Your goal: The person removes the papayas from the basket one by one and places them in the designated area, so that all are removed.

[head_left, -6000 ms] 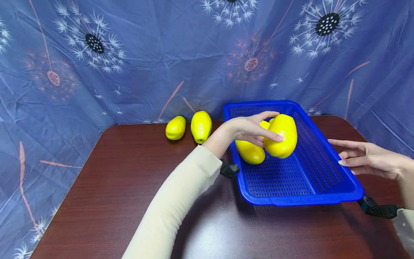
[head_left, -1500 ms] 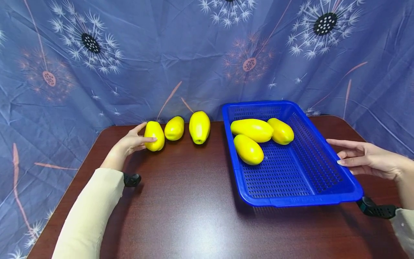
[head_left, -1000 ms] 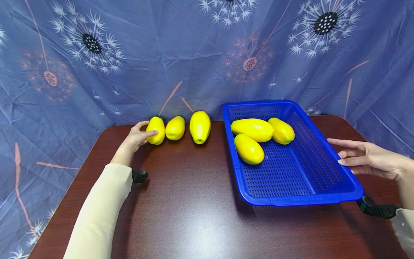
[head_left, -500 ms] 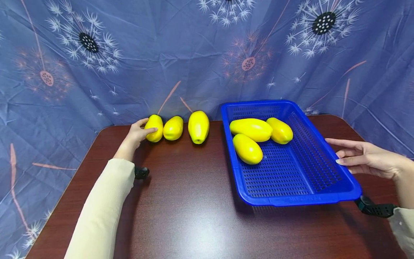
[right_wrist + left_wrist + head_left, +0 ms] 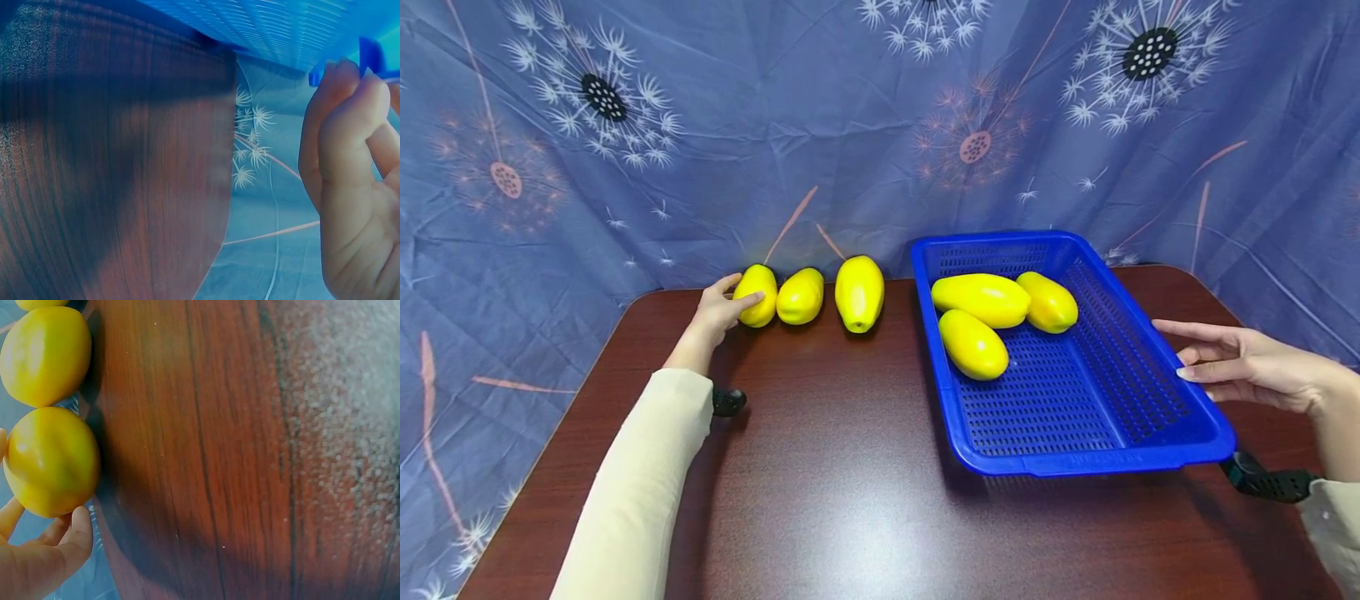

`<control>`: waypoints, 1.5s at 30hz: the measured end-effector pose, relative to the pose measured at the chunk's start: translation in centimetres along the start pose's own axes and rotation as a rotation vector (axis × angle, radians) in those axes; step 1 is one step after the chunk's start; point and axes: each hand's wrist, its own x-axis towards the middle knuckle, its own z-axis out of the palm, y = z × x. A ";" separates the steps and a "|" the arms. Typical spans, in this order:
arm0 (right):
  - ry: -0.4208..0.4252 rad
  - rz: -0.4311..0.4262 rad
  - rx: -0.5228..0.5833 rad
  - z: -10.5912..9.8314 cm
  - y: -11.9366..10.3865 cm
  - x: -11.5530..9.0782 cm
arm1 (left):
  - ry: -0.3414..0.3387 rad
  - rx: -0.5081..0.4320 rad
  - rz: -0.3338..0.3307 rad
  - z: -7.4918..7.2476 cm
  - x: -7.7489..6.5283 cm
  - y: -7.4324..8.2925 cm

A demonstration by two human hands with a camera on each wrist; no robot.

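Observation:
At the table's back left, my left hand point(image 5: 715, 310) holds a smooth yellow oval fruit point(image 5: 757, 297), like a mango or small papaya, thumb on its near side. In the left wrist view that fruit point(image 5: 52, 462) touches or nearly touches another yellow fruit point(image 5: 45, 356). To its right stand the second fruit point(image 5: 801, 297) and a longer yellow fruit point(image 5: 860, 294). My right hand point(image 5: 1258, 367) pinches the right rim of a blue plastic basket point(image 5: 1093, 461); the right wrist view shows thumb and fingers at the rim. Inside lie three yellow fruits point(image 5: 981, 300), grouped at the back left.
A brown wooden table point(image 5: 820, 450) bears everything. Behind it hangs a blue curtain point(image 5: 760, 150) with dandelion prints, close to the table's back edge. A black strap device point(image 5: 728, 402) sits on the left wrist, another point(image 5: 1270, 482) on the right.
Six seconds ago my left hand held a yellow fruit over the basket; it is now at the left end of the table row, having slid back and settled there. The right hand has stayed put.

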 end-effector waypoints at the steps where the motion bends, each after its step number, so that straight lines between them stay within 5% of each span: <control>1: 0.002 0.000 0.000 0.0 0.0 0.0 | 0.001 -0.003 0.000 0.0 0.0 0.0; 19: 0.027 0.022 -0.017 0.0 -0.1 -0.1 | -0.014 0.042 0.048 -1.8 -1.2 0.6; 30: -0.017 0.021 0.014 0.0 -0.1 0.1 | -0.127 0.072 0.009 -3.9 -2.1 5.0; 37: -0.027 0.008 0.011 -0.1 -0.1 -0.1 | -0.338 0.128 0.019 -2.4 -2.3 8.8; 45: -0.016 0.024 0.002 -0.1 -0.1 0.1 | -0.458 0.086 -0.029 1.1 -2.9 12.2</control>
